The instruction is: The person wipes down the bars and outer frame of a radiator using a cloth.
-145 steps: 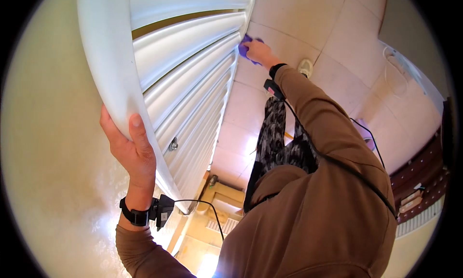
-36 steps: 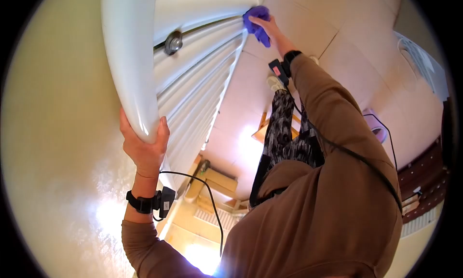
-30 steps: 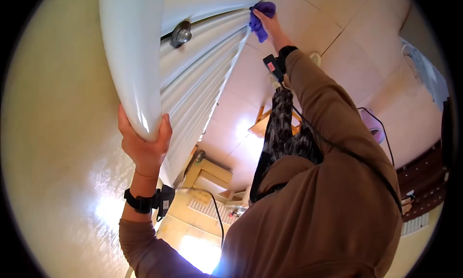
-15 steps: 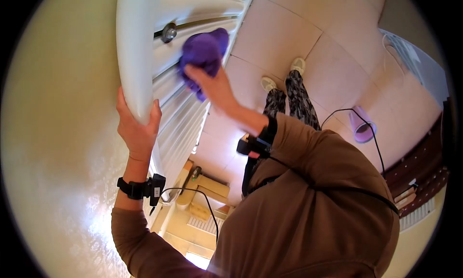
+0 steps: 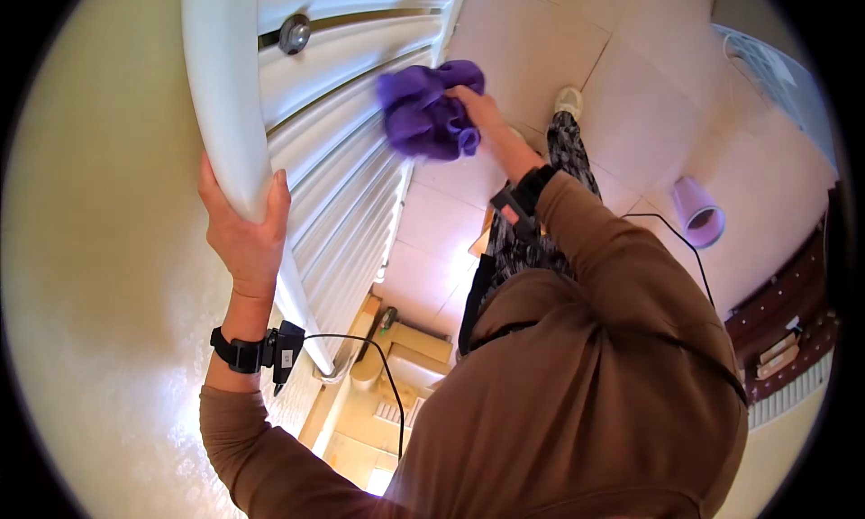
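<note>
A white slatted panel, perhaps a door or radiator (image 5: 360, 132), runs from the top down beside the wall, with a round metal knob (image 5: 295, 34) between two slats. My left hand (image 5: 245, 235) grips the rounded end of its thick white edge (image 5: 225, 86), thumb on one side and fingers on the other. Bunched in my right hand (image 5: 487, 122) is a crumpled purple cloth (image 5: 423, 113), held at its right side. The cloth is slightly blurred and lies over the outer ends of the slats; whether it touches them I cannot tell.
A light purple bin (image 5: 698, 211) lies or stands on the tiled floor (image 5: 532, 32) at the right. Black cables run from both wrist devices. Dark red furniture (image 5: 784, 339) is at the far right, a light blue glassy object (image 5: 784, 77) at the upper right, and wooden furniture (image 5: 410, 339) below.
My right hand has moved right with the purple cloth, away from the knob. The cloth looks more spread out. My left hand keeps its grip, and the view has shifted slightly.
</note>
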### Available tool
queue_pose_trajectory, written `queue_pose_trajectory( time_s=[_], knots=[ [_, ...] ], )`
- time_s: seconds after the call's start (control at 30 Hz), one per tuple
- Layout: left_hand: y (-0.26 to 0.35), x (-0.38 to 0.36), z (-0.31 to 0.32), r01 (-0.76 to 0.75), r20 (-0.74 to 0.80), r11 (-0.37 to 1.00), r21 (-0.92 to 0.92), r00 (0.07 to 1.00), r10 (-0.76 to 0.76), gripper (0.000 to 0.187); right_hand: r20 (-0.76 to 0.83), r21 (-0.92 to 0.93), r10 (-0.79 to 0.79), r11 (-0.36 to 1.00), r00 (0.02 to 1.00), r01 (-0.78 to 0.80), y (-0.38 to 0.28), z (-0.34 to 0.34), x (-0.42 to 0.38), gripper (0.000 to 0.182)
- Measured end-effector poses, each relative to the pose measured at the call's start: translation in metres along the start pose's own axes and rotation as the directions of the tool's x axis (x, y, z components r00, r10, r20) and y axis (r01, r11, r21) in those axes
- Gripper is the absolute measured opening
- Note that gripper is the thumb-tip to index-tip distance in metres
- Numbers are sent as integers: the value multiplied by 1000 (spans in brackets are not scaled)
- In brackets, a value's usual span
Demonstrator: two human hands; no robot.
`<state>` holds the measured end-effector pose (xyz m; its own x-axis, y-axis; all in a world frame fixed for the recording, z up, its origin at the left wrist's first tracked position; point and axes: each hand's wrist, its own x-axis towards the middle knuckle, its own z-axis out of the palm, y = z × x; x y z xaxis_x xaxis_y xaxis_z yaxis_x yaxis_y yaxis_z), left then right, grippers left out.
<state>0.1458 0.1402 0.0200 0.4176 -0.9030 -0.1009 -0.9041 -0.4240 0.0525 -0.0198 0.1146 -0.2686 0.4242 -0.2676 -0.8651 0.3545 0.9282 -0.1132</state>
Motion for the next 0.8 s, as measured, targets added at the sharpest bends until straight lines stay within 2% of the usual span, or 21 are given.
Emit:
queue_pose_trajectory(
  time_s=[0.03,0.07,0.17,0.2,0.23,0.3,0.37,0.4,0.43,0.5,0.57,0.63,0.7,0.73,0.77,0.8],
  knots=[
    [-1,0,1,-28,-13,1000,9,1000,28,73,-64,-37,-19,999,998,16,4,-11,13,19],
    [-1,0,2,-56,-23,998,16,998,56,74,-76,-147,-136,981,988,124,14,-23,35,18],
    [-1,-1,-1,-8,15,999,-53,1000,8,74,-111,-42,-277,961,954,274,43,-23,101,26],
    [0,-1,-1,-2,19,999,-48,1000,3,74,-123,-139,-340,936,932,323,44,-13,107,33],
    [0,-1,-1,-37,6,998,-54,999,37,73,-208,-271,-387,905,898,327,48,-3,114,30],
    [1,0,-1,-79,-14,995,-63,997,78,72,-284,-320,-421,888,861,329,57,12,107,28],
    [0,0,-1,-51,-1,989,-142,999,52,72,-140,-266,-392,899,909,347,64,21,80,42],
    [-1,1,0,-56,-10,988,-146,998,56,72,-94,-290,-379,895,921,338,64,31,57,43],
    [-1,1,0,-63,-16,990,-129,998,61,70,-31,-166,-359,922,933,349,58,45,21,45],
    [-1,0,-2,-72,-23,992,-106,997,70,69,21,-186,-430,886,903,426,57,65,-21,45],
    [-1,0,-3,-59,1,975,-214,998,61,59,117,-238,-408,873,905,424,49,83,-62,48],
    [-4,1,-3,-57,8,966,-252,998,61,55,230,-121,-523,822,821,557,32,107,-107,53],
    [-6,0,-4,-53,20,956,-289,998,62,51,383,-164,-381,869,842,467,13,118,-149,57],
    [-7,1,-4,-128,-13,965,-229,992,128,50,414,-254,-594,652,689,715,6,125,-164,57],
    [-9,4,-3,-200,-40,965,-167,980,196,49,464,-327,-744,360,480,874,3,130,-171,58],
    [-9,5,-3,-209,-36,963,-170,978,206,49,455,-329,-750,359,480,873,3,130,-168,58]
  ],
)
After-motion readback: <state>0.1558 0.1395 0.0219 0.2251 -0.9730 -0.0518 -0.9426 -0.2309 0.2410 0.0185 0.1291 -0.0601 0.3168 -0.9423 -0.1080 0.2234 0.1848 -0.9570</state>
